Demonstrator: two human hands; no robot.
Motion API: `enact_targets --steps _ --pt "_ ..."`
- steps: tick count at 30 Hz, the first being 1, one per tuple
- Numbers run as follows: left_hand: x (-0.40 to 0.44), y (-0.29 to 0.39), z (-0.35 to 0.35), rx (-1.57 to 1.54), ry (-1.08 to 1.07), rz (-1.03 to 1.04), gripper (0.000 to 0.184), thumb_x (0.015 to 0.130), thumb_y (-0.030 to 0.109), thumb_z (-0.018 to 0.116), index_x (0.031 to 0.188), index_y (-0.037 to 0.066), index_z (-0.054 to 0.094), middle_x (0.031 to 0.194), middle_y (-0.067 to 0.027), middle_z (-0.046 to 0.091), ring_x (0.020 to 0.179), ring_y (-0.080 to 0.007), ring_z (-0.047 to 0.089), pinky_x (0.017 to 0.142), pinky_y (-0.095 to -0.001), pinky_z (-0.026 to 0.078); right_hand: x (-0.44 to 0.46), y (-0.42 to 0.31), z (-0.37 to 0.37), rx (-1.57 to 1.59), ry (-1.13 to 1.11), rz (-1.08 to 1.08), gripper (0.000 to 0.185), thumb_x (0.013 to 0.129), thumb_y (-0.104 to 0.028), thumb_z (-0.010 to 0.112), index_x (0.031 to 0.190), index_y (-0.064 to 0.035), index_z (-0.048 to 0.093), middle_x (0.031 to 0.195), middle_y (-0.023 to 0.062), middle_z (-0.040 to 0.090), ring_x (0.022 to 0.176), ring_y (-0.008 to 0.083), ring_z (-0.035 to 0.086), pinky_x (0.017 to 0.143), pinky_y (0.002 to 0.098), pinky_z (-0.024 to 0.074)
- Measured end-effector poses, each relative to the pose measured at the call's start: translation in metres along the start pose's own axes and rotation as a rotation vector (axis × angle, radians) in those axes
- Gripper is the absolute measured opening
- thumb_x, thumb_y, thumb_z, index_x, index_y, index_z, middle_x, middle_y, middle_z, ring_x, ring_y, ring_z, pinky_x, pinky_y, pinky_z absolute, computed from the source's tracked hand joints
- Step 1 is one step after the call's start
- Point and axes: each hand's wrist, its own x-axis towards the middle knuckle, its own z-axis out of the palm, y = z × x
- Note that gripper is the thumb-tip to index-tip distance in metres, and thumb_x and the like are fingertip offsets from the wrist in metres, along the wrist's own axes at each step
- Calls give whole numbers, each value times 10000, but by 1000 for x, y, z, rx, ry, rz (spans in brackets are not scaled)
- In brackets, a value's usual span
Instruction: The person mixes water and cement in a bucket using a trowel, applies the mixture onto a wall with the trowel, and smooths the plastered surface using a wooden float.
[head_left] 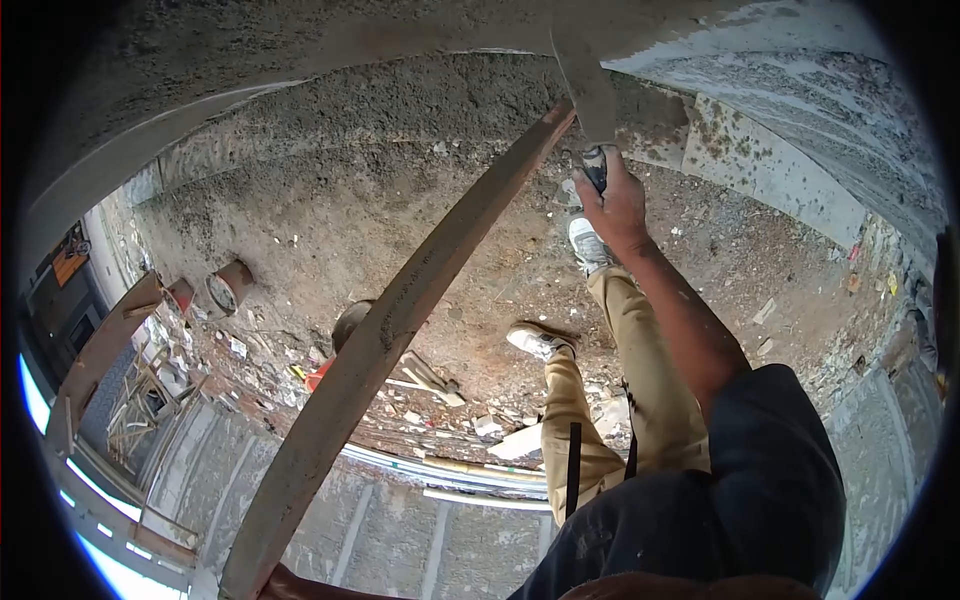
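Observation:
My right hand (617,205) is closed round the dark handle of a trowel (585,85), whose flat blade points up against the mortar-coated wall (400,28). A long straight wooden board (390,310) runs diagonally across the view. Its far end is close beside the trowel blade; whether they touch I cannot tell. At the board's near end, my left hand (280,583) grips its edge, partly cut off by the frame's bottom, with most fingers hidden behind the wood.
Rubble and scraps litter the dirt floor (480,240) around my feet. Buckets (229,287) lie to the left, and a round pan (352,325) sits partly behind the board. Broken wood strips (140,405) are piled at far left. Long pale strips (450,480) lie along the lower wall.

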Motion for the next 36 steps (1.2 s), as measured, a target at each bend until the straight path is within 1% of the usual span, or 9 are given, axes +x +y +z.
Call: enact_targets --steps 3,5,9,13,18,21,24,30,36 --pt "-16 11 19 -119 -26 -46 570 699 497 703 1122 116 675 1203 -65 644 1189 -276 560 1062 -558 397 -42 -8 41 160 76 130 513 886 -308 668 1268 -23 476 950 238 682 863 453 675 724 508 536" --pt "-40 16 45 -195 -68 -81 618 689 539 736 1137 119 672 1227 -49 627 1229 -288 533 1082 -547 393 -54 24 72 -137 -278 131 548 889 -330 655 1291 -9 468 993 241 684 915 445 674 772 499 541" --pt "-43 12 52 -343 -236 -25 600 718 579 726 1105 123 680 1192 -46 649 1186 -262 564 1068 -483 420 -79 -48 11 -166 -277 358 570 876 -352 622 1287 25 504 1143 258 665 1077 411 650 918 473 520" --pt "-95 37 54 -483 -460 -54 683 754 658 707 1162 112 665 1263 -71 637 1207 -252 567 1100 -465 404 -121 -50 -70 -343 -736 222 529 842 -325 598 1235 29 578 1222 252 646 1168 363 623 991 465 481" --pt "-152 51 31 -516 -606 -110 899 783 786 633 1352 99 521 1306 -84 561 1252 -235 520 1142 -434 383 -288 -10 -186 -297 -130 470 536 863 -411 602 1220 -11 592 1177 250 661 1137 374 632 972 444 496" --pt "-201 76 21 -555 -750 -173 682 896 705 562 1165 78 571 1131 -74 596 1100 -223 573 1009 -387 462 -397 58 -216 -157 154 741 574 875 -443 581 1258 -16 610 1102 242 688 1074 369 657 965 435 501" --pt "-227 104 29 -668 -971 -89 660 902 675 575 1162 68 585 1074 -60 602 1040 -206 584 943 -373 477 -511 152 -222 -589 -109 725 389 897 -250 454 944 -22 765 1089 176 730 1045 329 690 935 433 523" --pt "-291 195 50 -756 -1140 -119 608 939 588 571 1176 28 591 1063 -57 601 972 -185 586 846 -350 502 -670 232 -205 -239 -250 1060 300 896 -265 540 995 -82 756 1015 120 745 952 298 711 850 434 546" --pt "-385 337 51 -790 -1462 -324 647 906 618 613 1213 50 574 1171 -83 586 1073 -253 618 983 -459 526 -703 320 -122 -166 -150 1008 239 894 -281 627 1047 -143 748 941 64 761 858 266 732 765 434 570"
